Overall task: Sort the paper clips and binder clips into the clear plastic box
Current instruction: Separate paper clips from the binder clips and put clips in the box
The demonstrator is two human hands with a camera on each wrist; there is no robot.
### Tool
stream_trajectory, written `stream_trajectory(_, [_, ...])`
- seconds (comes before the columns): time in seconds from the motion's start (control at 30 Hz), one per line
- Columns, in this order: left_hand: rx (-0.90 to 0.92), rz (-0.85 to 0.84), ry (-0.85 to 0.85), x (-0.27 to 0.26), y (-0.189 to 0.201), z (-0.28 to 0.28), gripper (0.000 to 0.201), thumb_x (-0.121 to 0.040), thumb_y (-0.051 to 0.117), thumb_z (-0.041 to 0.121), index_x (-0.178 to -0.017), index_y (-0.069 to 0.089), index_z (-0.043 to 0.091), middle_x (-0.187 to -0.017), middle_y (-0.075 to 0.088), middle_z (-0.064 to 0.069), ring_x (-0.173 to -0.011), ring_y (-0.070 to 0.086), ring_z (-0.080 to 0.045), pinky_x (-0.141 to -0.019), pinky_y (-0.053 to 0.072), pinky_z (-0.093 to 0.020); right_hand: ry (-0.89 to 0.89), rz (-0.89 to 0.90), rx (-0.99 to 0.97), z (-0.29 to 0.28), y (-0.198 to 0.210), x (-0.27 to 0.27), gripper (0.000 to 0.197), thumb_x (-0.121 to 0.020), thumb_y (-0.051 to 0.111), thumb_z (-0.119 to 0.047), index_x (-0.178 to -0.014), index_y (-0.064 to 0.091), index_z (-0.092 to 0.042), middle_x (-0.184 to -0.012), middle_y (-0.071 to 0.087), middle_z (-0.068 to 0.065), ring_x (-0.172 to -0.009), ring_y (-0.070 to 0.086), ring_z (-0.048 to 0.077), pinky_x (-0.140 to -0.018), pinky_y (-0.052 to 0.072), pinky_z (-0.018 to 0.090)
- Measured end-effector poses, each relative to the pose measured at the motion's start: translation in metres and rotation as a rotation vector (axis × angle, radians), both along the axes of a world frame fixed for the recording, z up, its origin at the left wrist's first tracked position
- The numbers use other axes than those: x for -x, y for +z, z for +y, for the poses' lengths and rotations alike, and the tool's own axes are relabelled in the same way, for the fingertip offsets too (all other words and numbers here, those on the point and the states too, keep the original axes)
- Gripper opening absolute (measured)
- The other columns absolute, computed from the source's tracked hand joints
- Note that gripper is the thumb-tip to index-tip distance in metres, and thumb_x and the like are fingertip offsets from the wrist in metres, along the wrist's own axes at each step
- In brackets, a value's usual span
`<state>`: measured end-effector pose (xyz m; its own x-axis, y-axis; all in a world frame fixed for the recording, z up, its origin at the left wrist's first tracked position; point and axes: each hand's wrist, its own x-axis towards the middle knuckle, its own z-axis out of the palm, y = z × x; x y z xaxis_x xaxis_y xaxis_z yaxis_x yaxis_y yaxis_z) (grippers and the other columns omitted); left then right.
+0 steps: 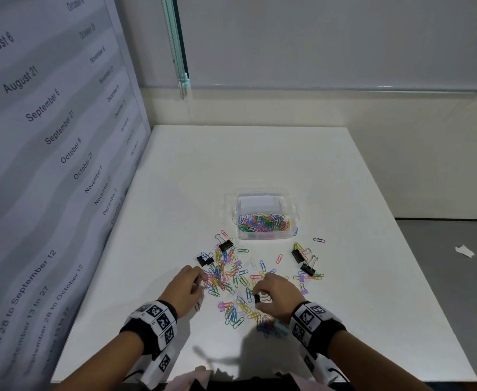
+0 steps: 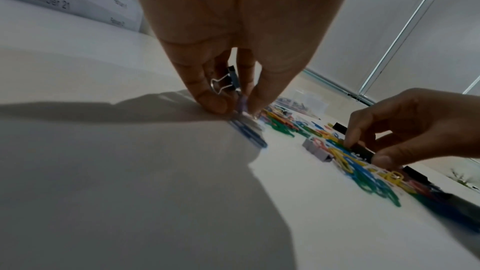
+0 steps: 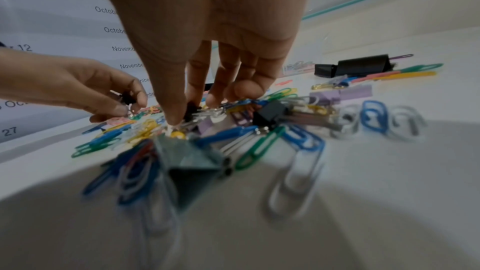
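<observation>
A heap of coloured paper clips point(image 1: 231, 277) lies on the white table point(image 1: 344, 179) with black binder clips point(image 1: 226, 245) scattered in it. Behind it stands the clear plastic box point(image 1: 262, 235); paper clips fill its near compartment. At the heap's left edge my left hand point(image 1: 200, 279) keeps a small black binder clip point(image 2: 232, 79) tucked in its curled fingers, while the fingertips point(image 2: 215, 106) pinch a purple piece on the table. My right hand point(image 1: 259, 299) pinches another black binder clip point(image 3: 192, 110) between thumb and forefinger, low over the heap's near side.
A calendar poster point(image 1: 48, 136) forms a wall along the table's left side. Two black binder clips point(image 1: 296, 255) lie right of the heap, a teal one point(image 3: 192, 163) under my right wrist. A paper scrap point(image 1: 464, 251) lies on the grey floor to the right.
</observation>
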<state>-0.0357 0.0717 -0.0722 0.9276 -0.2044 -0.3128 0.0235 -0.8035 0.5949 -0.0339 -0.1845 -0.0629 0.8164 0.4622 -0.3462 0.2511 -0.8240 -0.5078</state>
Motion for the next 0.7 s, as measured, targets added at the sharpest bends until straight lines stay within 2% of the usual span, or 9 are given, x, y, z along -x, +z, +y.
stream_trajectory(0.1, [0.009,-0.029,0.014,0.002,-0.001,-0.003,0.027,-0.085,0.053,0.006,-0.1,0.048,0.029,-0.088,0.038,0.008,-0.078,0.048,-0.011,-0.069,0.035,-0.012,-0.082,-0.038,-0.061,-0.002,0.003,0.0,0.022,-0.08,0.061,-0.023,-0.1,0.062,-0.014,-0.091,0.045,-0.003,-0.087,0.047,0.015,-0.075,0.037,0.024])
stream_trajectory(0.23, [0.055,-0.047,0.036,0.003,0.003,-0.009,0.032,-0.086,0.057,0.011,-0.117,0.056,0.02,-0.108,0.041,0.006,-0.094,0.055,-0.015,-0.079,0.044,-0.014,-0.309,-0.115,-0.085,-0.024,0.007,-0.007,0.019,-0.079,0.058,-0.018,-0.097,0.062,-0.018,-0.091,0.052,-0.005,-0.086,0.053,0.014,-0.077,0.045,0.023])
stream_trajectory(0.33, [0.037,-0.072,-0.014,0.001,0.006,-0.012,0.04,-0.088,0.054,0.009,-0.127,0.052,0.018,-0.12,0.04,0.009,-0.102,0.052,-0.013,-0.086,0.043,-0.016,-0.432,-0.137,-0.026,-0.046,0.009,-0.015,0.02,-0.077,0.058,-0.015,-0.097,0.062,-0.016,-0.09,0.052,-0.002,-0.082,0.052,0.016,-0.073,0.043,0.024])
stream_trajectory(0.47, [0.001,-0.068,0.047,-0.001,0.01,-0.018,0.051,-0.088,0.052,0.01,-0.137,0.041,0.018,-0.132,0.039,-0.002,-0.114,0.049,-0.019,-0.098,0.041,-0.023,-0.49,-0.13,0.016,-0.061,0.008,-0.019,0.028,-0.076,0.061,-0.01,-0.104,0.06,-0.012,-0.094,0.041,-0.002,-0.08,0.048,0.018,-0.072,0.037,0.023])
stream_trajectory(0.53, [-0.019,-0.096,0.06,-0.002,0.013,-0.021,0.044,-0.084,0.057,0.012,-0.126,0.048,0.02,-0.121,0.044,-0.004,-0.111,0.048,-0.02,-0.097,0.04,-0.025,-0.46,-0.143,-0.007,-0.059,0.007,-0.017,0.032,-0.075,0.062,-0.009,-0.107,0.058,-0.013,-0.1,0.037,-0.003,-0.079,0.045,0.015,-0.073,0.036,0.021])
stream_trajectory(0.63, [-0.031,0.012,-0.078,-0.001,0.021,-0.028,0.024,-0.077,0.065,0.018,-0.094,0.051,0.028,-0.096,0.048,0.002,-0.091,0.051,-0.015,-0.082,0.043,-0.025,-0.339,-0.146,-0.063,-0.048,0.009,-0.012,0.031,-0.075,0.061,-0.01,-0.105,0.06,-0.016,-0.099,0.043,-0.004,-0.083,0.044,0.011,-0.077,0.035,0.021])
stream_trajectory(0.7, [-0.076,0.1,-0.213,0.003,0.024,-0.033,0.02,-0.078,0.067,0.021,-0.093,0.056,0.023,-0.09,0.05,0.004,-0.083,0.049,-0.013,-0.078,0.042,-0.025,-0.234,-0.102,-0.065,-0.04,0.009,-0.01,0.026,-0.075,0.06,-0.01,-0.099,0.062,-0.018,-0.085,0.044,-0.01,-0.076,0.043,0.004,-0.072,0.034,0.02])
